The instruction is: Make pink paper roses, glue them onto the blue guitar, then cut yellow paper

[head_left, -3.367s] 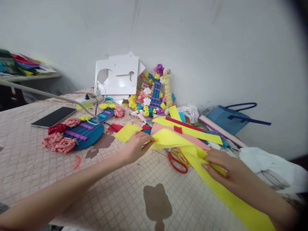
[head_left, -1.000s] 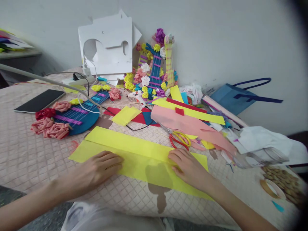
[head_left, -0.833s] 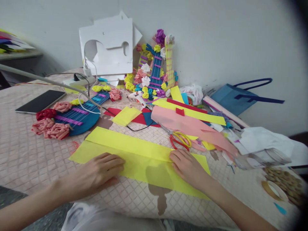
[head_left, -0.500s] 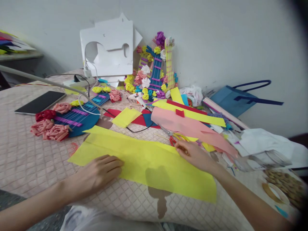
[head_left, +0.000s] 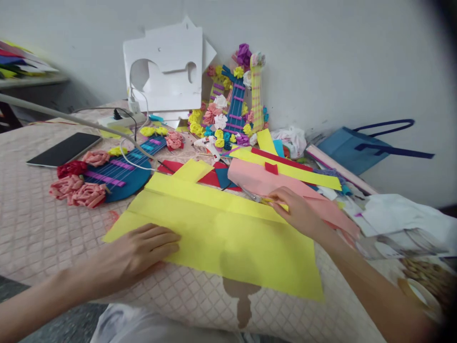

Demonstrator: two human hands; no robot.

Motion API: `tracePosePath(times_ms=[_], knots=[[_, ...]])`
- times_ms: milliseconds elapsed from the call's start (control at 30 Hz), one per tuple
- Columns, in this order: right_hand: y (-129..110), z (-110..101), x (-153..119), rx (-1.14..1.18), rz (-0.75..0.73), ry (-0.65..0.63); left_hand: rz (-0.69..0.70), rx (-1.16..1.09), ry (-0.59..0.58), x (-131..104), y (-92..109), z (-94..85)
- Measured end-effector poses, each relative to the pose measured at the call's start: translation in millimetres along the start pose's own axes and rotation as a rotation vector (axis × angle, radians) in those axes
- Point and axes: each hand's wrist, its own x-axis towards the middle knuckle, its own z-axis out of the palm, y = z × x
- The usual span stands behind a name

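A large yellow sheet (head_left: 228,228), creased along its length, lies across the table in front of me. My left hand (head_left: 152,245) rests flat on its near left part, fingers stretched out and close together. Beyond the sheet's far right edge, my right hand (head_left: 294,209) has its fingers curled round the handles of a pair of scissors (head_left: 254,195). The blades point away to the left over a pink sheet (head_left: 282,177); the fingers partly cover the handles.
A blue paper guitar (head_left: 121,174) with paper roses lies left, beside a black tablet (head_left: 64,148). A glue gun (head_left: 210,145) and its cable lie behind the sheet. Decorated guitars (head_left: 235,107) and white boards (head_left: 164,90) lean on the wall. A blue bag (head_left: 353,147) stands right.
The yellow sheet has opened out wider, its far edge now covering part of the small yellow piece behind. My right hand has moved from the sheet's edge to the scissors.
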Motion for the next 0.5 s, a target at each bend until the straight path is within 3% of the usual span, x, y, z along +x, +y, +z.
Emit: tracePosePath(times_ms=[100, 167, 300, 400, 500], knots=[[-17, -5, -39, -0.009, -0.049, -0.046, 0.002, 0.062, -0.02, -14, -12, -1.8], [-26, -6, -68, 0.014, -0.07, -0.186, -0.007, 0.106, -0.036, -28, -24, 0.3], [-28, -3, -120, 0.065, 0.034, -0.314, -0.083, 0.181, -0.03, -62, -53, 8.0], [-20, 4, -150, 0.077, 0.131, -0.332, -0.206, 0.167, 0.004, -84, -70, 13.6], [-13, 17, -171, 0.082, 0.186, -0.285, -0.245, 0.133, 0.072, -93, -76, 18.5]])
